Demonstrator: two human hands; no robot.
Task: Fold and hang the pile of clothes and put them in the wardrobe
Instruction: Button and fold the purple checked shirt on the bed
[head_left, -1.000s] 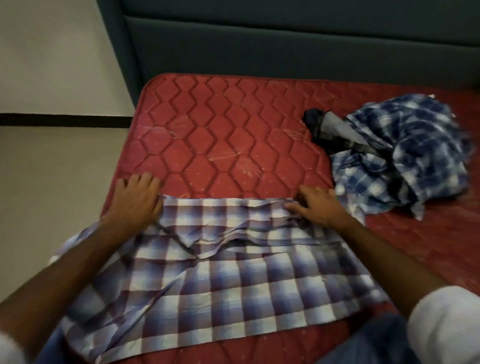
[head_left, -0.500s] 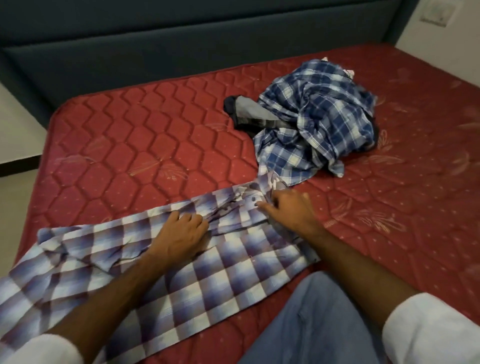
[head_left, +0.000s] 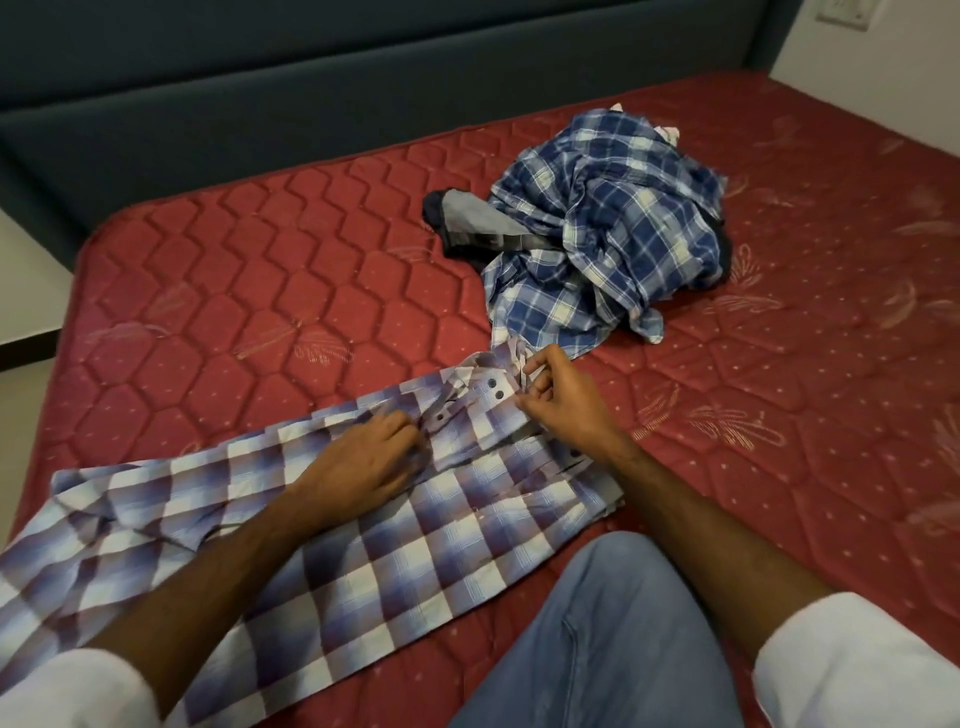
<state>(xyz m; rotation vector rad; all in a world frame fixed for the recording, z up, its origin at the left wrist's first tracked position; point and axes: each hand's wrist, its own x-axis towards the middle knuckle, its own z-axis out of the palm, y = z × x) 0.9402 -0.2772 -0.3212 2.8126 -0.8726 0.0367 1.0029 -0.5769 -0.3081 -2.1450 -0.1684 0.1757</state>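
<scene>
Purple checked shirt (head_left: 363, 545) flat on red mattress (head_left: 260, 291), under both hands. Left hand (head_left: 363, 462) pressing mid-shirt, fingers fairly straight. Right hand (head_left: 558, 402) pinching collar end, just short of blue plaid pile (head_left: 608, 228).

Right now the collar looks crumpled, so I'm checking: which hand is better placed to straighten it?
Probably the right hand: it already pinches the collar end of the purple checked shirt, while the left hand rests flat farther down the front.
</scene>
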